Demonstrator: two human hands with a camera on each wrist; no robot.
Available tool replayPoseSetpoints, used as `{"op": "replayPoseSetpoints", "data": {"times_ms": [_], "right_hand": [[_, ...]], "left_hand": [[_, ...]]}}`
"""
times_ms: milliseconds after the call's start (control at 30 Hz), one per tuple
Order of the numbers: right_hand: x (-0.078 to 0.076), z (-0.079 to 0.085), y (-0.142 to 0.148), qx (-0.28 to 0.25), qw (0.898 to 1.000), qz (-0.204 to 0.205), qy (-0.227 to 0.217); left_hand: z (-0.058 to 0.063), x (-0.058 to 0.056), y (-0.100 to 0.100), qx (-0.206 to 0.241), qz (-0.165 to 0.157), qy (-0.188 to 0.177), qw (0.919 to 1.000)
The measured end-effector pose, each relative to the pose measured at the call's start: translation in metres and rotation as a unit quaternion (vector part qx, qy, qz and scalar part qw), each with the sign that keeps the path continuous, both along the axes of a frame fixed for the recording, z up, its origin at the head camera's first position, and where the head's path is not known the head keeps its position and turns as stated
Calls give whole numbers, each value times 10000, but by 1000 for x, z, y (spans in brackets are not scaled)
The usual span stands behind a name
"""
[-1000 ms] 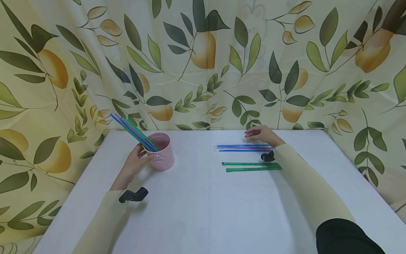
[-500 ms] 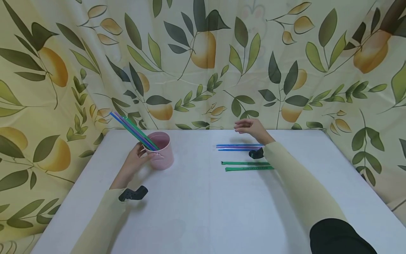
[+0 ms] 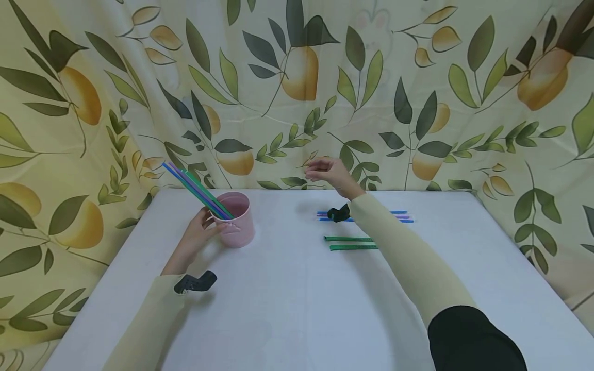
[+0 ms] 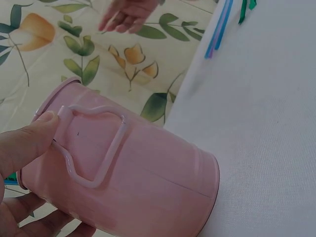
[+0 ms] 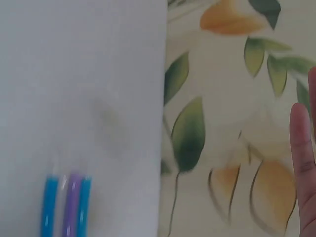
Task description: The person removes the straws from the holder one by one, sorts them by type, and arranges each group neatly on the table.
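A pink metal pail (image 3: 238,234) stands on the white table, with several blue, purple and green straws (image 3: 197,195) leaning out over its left rim. My left hand (image 3: 189,245) grips the pail near the rim; in the left wrist view the thumb (image 4: 37,136) presses beside the folded wire handle (image 4: 111,153) and the fingers curl under the wall. My right hand (image 3: 331,172) hovers over the table's far edge, holding nothing, its fingers relaxed. Below its forearm lie blue and purple straws (image 3: 405,217) side by side and two green straws (image 3: 350,247), partly covered by the sleeve.
A leaf-and-fruit patterned cloth (image 3: 297,118) hangs behind the table (image 3: 278,309) and along its left side. Black wrist cameras sit on both sleeves; the right one (image 3: 339,213) overlaps the blue straws in the head view.
My right hand has moved left and up, away from above the blue and purple straws, uncovering their right ends. The left hand and pail have stayed in place.
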State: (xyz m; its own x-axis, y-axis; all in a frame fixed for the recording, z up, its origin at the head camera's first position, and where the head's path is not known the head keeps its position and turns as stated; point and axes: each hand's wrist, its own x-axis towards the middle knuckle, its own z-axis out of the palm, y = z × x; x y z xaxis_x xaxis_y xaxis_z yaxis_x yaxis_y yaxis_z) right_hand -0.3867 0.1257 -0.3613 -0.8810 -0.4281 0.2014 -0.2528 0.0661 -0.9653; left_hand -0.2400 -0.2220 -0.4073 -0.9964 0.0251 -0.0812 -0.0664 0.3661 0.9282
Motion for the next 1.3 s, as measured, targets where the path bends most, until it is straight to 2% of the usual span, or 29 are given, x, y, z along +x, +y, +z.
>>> {"op": "replayPoseSetpoints", "data": {"times_ms": [267,567,833,1067,1300], "right_hand": [[-2,23,-57,458,9983,293,188],[2,40,-102,740,9959,491,177],[5,45,-134,780,9928,857,302],[12,44,-162,959,9886,1149,145],[23,41,-185,1161,9861,1169,191]], "left_hand": [[0,0,0,17,14,-33,10000],[-1,-2,0,-25,25,-56,10000],[-2,-2,-1,17,25,-30,10000],[-5,-1,-1,130,-45,87,9999],[-4,-1,-1,163,-104,211,9996]]}}
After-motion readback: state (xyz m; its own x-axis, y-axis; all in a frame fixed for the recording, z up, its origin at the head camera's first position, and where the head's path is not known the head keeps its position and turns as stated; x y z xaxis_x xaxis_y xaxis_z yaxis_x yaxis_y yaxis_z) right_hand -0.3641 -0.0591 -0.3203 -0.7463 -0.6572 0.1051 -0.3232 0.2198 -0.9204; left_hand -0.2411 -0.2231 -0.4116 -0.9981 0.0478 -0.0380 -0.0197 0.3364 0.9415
